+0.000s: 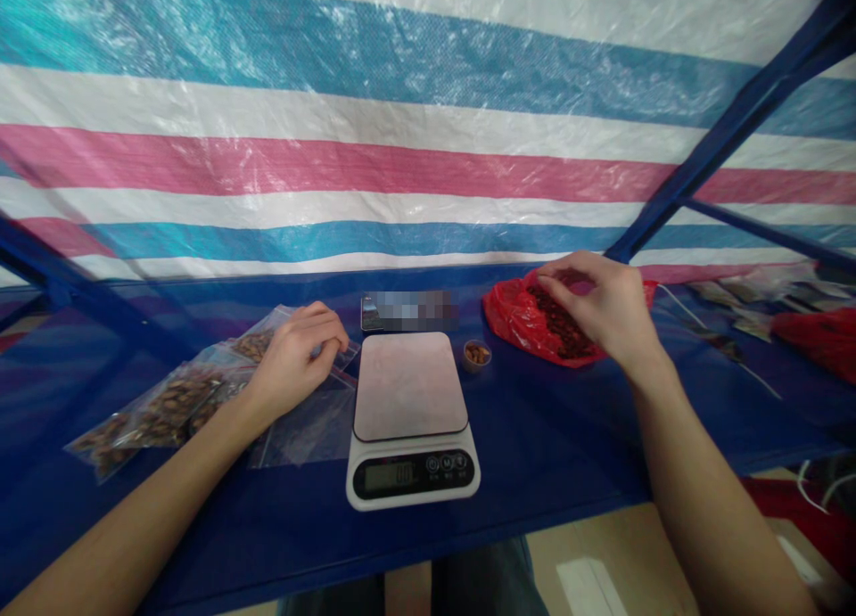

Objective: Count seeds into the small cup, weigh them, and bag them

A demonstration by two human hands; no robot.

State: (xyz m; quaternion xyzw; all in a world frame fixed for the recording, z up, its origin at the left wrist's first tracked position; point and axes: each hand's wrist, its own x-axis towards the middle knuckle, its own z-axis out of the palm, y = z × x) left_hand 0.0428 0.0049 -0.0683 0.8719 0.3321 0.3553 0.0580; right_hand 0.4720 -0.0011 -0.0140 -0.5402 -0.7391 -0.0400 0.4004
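My left hand (300, 353) lies over clear zip bags, its fingers curled in and its thumb against them. What they grip, if anything, is hidden. Brown dried pieces fill the clear bags (175, 400) beside it, and a flat clear bag (304, 429) lies under the wrist. Over an open red plastic bag (508, 317) is my right hand (605, 308), thumb and forefinger tips close together in a pinch. Small dark reddish-brown pieces (565, 331) show inside the red bag. Between my hands stands a white digital scale (411, 389), nothing on its plate, with the display seeming to read 0.0.
A small clear cup (477, 356) of brown pieces sits right of the scale. Behind the scale lies a phone-like dark object (407, 311), partly blurred. More bags (739, 299) and red plastic (819, 335) are at right. Blue frame bars (722, 143) and a striped sheet (374, 170) bound the blue table (548, 455).
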